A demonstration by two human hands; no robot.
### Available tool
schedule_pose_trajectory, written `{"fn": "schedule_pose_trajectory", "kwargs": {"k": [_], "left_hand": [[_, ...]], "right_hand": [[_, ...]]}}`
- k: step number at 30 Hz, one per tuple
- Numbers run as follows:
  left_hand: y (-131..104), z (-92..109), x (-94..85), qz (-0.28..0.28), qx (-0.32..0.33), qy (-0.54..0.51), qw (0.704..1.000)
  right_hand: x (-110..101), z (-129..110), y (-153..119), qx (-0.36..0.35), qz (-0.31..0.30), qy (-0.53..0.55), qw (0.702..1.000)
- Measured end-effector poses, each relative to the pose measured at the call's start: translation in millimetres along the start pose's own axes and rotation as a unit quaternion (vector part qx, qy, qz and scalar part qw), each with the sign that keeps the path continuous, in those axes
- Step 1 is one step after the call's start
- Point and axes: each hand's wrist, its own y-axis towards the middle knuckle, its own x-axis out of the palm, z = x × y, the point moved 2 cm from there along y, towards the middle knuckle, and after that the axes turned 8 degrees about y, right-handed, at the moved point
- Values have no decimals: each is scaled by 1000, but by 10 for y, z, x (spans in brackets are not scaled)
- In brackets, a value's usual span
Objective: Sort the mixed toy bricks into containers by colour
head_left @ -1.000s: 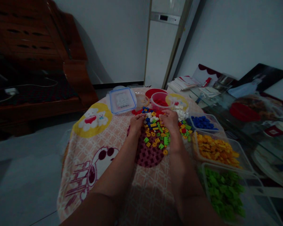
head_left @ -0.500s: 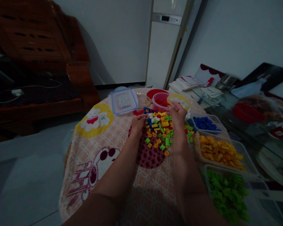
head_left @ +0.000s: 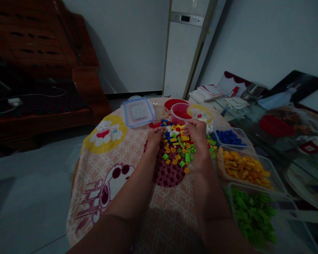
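Note:
Mixed toy bricks (head_left: 178, 143) in yellow, green, white, blue and red lie in a loose pile on the patterned cloth (head_left: 164, 211). At the pile's left edge rests my left hand (head_left: 154, 137), its fingers closed together near the white bricks; anything between the fingertips is too small to make out. My right hand (head_left: 197, 129) reaches over the pile's right side, fingers bent down at the yellow bricks, and its grip is unclear. Behind it stands a round pink tub (head_left: 175, 118) with red pieces inside.
Along the right are clear boxes of blue bricks (head_left: 231, 137), yellow bricks (head_left: 245, 167) and green bricks (head_left: 254, 215). A blue-rimmed lid (head_left: 139, 113) lies at the back left. Beyond the boxes is a cluttered glass table (head_left: 275, 155).
My right hand has moved down and slightly left, from beside the pink tub to the yellow bricks. My left hand stays nearly in place.

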Motion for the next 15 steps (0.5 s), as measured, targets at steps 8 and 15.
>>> {"fn": "schedule_pose_trajectory", "kwargs": {"k": [8, 15], "left_hand": [[2, 10, 11, 1, 15, 18, 1000], [9, 106, 12, 49, 120, 132, 983]], "right_hand": [[-53, -343, -283, -99, 33, -6, 995], [-227, 28, -871, -48, 80, -110, 990]]}}
